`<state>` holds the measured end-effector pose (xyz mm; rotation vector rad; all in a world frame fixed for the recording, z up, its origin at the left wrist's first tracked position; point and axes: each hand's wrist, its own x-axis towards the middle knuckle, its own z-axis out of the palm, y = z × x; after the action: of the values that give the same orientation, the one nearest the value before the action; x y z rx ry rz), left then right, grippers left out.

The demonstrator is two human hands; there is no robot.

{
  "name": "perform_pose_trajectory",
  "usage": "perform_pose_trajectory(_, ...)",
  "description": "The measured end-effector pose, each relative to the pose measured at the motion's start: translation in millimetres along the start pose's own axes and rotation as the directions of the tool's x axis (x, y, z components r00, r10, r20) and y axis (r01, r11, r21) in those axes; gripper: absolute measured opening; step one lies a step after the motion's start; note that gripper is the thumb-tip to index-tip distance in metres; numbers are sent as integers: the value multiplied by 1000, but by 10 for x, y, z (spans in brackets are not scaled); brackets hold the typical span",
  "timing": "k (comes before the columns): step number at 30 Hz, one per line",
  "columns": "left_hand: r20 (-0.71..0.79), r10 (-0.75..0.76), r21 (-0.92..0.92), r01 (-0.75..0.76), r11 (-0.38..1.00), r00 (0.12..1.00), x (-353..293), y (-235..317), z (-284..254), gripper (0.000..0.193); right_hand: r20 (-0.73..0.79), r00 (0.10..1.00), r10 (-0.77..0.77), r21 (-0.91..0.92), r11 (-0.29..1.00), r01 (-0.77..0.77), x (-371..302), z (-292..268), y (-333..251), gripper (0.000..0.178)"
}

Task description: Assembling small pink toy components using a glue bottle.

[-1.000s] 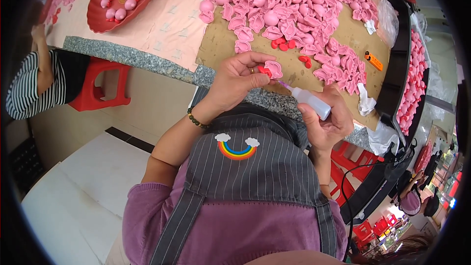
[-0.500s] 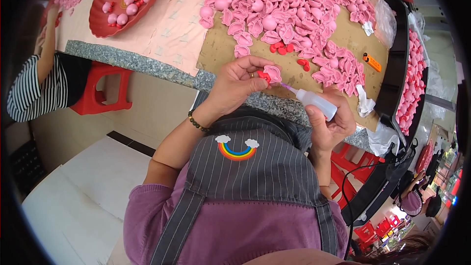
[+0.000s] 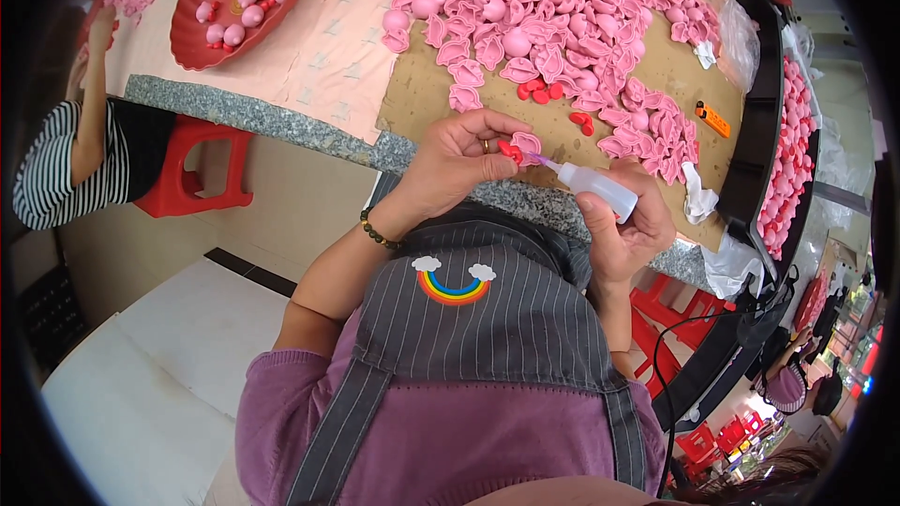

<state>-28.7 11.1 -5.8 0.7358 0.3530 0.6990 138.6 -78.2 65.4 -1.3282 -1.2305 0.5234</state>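
Pink and cup-shaped, a small shell (image 3: 530, 144) is held over the near edge of the desk (image 3: 272, 118), beside a red piece (image 3: 507, 152). The left hand (image 3: 459, 157) pinches the two between thumb and fingers. The right hand (image 3: 633, 221) is wrapped around a pale squeeze bottle (image 3: 603, 191), its thin nozzle (image 3: 541, 160) aimed at the shell; whether the tip touches cannot be told.

The step in hand looks like putting liquid, perhaps glue, on the shell by the red piece. The next move would call for a light squeeze with the tip kept on the spot, the left hand steady and its fingertips clear of the liquid.

Toward the far edge of the desk spreads a heap of pink shells (image 3: 553, 14), with loose red pieces (image 3: 539, 91) at its near side. A red tray (image 3: 192, 45) sits farther left, beyond the near edge.
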Motion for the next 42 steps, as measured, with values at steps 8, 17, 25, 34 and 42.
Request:
perform_pose_trajectory(8, -1, 6, -8, -6, 1000, 1000, 3, -3, -5, 35, -1, 1000, 30, 0, 1000, -30, 7, 3, 6, 21)
perform_pose_trajectory(17, -5, -7, -68, 7, 998, 1000, 14, 13, 6, 39, -36, 997, -73, 1, 997, 73, 27, -33, 6, 23)
perform_pose_trajectory(25, -3, 17, -70, -17, 997, 1000, 15, 2, -1, 41, 10, 1000, 21, 14, 1000, -22, -26, -31, -51, 23)
perform_pose_trajectory(34, -6, 5, -83, -6, 997, 1000, 7, -21, -16, 42, 7, 999, 40, -7, 999, -40, -44, 8, -53, 23)
perform_pose_trajectory(42, -15, -4, -96, 2, 995, 1000, 16, 2, 4, 42, 7, 1000, -2, -3, 1000, 3, -37, -11, -26, 24)
